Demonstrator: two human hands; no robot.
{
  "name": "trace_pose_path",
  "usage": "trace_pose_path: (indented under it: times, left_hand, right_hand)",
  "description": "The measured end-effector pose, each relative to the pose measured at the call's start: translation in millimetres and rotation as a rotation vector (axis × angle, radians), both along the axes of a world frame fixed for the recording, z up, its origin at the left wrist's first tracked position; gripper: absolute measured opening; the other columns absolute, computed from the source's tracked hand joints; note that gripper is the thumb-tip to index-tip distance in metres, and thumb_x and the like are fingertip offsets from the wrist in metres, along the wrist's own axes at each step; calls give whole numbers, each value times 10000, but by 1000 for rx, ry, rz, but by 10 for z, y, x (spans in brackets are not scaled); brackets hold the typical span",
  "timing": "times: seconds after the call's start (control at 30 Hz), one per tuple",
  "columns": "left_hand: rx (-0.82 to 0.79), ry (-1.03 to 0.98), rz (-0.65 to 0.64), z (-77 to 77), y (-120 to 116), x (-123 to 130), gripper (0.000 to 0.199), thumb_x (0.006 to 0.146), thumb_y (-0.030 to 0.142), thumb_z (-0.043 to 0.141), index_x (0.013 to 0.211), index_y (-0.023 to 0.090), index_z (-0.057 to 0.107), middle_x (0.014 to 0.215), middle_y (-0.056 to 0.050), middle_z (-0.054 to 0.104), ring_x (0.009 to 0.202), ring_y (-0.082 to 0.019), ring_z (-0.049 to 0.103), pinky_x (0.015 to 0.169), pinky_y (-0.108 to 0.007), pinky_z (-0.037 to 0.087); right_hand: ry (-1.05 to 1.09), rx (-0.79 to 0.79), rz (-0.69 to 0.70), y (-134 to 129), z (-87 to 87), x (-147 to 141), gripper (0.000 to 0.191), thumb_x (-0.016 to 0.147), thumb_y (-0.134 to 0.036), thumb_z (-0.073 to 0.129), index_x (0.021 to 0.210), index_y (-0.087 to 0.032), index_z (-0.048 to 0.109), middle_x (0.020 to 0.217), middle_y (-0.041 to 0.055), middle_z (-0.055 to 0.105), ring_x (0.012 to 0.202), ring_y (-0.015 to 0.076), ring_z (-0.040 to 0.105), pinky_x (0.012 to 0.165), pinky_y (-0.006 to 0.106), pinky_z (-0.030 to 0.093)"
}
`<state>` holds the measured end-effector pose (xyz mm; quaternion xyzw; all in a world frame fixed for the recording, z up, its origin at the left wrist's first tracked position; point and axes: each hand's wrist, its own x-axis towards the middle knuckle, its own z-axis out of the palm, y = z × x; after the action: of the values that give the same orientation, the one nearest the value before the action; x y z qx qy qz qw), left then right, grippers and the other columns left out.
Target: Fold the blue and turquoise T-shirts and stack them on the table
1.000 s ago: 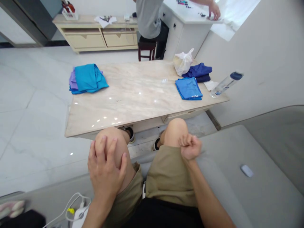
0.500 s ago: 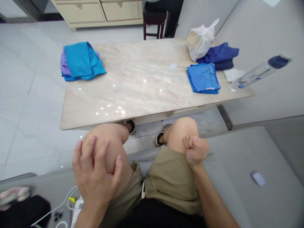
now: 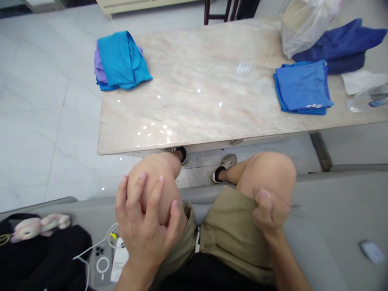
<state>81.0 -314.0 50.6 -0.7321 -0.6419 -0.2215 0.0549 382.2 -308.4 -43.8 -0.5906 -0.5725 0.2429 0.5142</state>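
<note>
Sitting at the marble-topped table (image 3: 194, 72), I have folded teal cloth (image 3: 118, 60) at its left end; toward its right end are blue folded cloth (image 3: 303, 85), navy cloth (image 3: 345, 44), a white plastic bag (image 3: 306, 24) and a clear bottle (image 3: 362, 103) (cut off by the view's edge); the table's near edge crosses just ahead of my knees; a phone (image 3: 98, 264) lies on the sofa (image 3: 324, 218), nearer me than the table; my left leg (image 3: 154, 163) and right leg (image 3: 273, 169) point toward the table, thighs splaying outward along their length; my left hand (image 3: 148, 230) rests fingers spread over the left knee; my right hand (image 3: 271, 210) curls into a fist against the right leg; whether it encloses anything, I cannot tell.
</note>
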Motion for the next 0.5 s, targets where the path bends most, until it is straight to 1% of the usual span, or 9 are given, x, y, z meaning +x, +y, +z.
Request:
trace_pose_path:
  times: [0.07, 0.13, 0.2, 0.3, 0.4, 0.5]
  left_hand:
    - [21, -12, 6, -3, 5, -5, 815, 878, 249, 808, 1644, 296, 534, 1762, -121, 451, 1660, -475, 352, 1335, -679, 367]
    - [30, -28, 15, -5, -4, -15, 789, 894, 256, 794, 1637, 306, 531, 1754, -108, 463, 1665, -458, 350, 1338, -669, 366]
    - [29, -42, 21, -7, -22, -29, 766, 905, 247, 786, 1626, 302, 535, 1748, -116, 466, 1670, -452, 342, 1340, -661, 363]
    - [17, -51, 21, -11, -53, -51, 725, 906, 229, 789, 1595, 258, 567, 1737, -158, 467, 1670, -464, 332, 1341, -654, 356]
    - [18, -58, 24, -24, -79, -66, 676, 929, 226, 768, 1579, 238, 582, 1732, -175, 467, 1666, -466, 336, 1339, -650, 355]
    - [23, -64, 24, -46, -101, -84, 645, 960, 240, 739, 1583, 250, 574, 1731, -172, 464, 1665, -457, 342, 1331, -644, 366]
  right_hand:
    - [-178, -12, 28, -9, -17, 73, 563, 1119, -395, 533, 594, -259, 380, 526, -35, 355, 478, 122, 344, 502, 322, 263]
    - [-264, -12, -11, -49, 12, 149, 565, 1124, -418, 508, 593, -264, 391, 516, -30, 357, 476, 128, 344, 498, 323, 283]
    - [-303, -25, -64, -103, 60, 189, 559, 1129, -419, 479, 597, -265, 407, 518, -20, 377, 483, 137, 366, 502, 320, 320]
    - [-316, 29, -81, -159, 129, 160, 549, 1124, -378, 471, 591, -259, 416, 527, -15, 407, 489, 142, 400, 526, 317, 370]
    - [-366, 89, -55, -137, 184, 79, 553, 1117, -313, 491, 573, -252, 412, 508, -20, 423, 461, 130, 394, 513, 313, 343]
    - [-417, 134, -37, -69, 227, 8, 567, 1124, -312, 488, 563, -258, 422, 484, -17, 438, 444, 129, 399, 494, 322, 309]
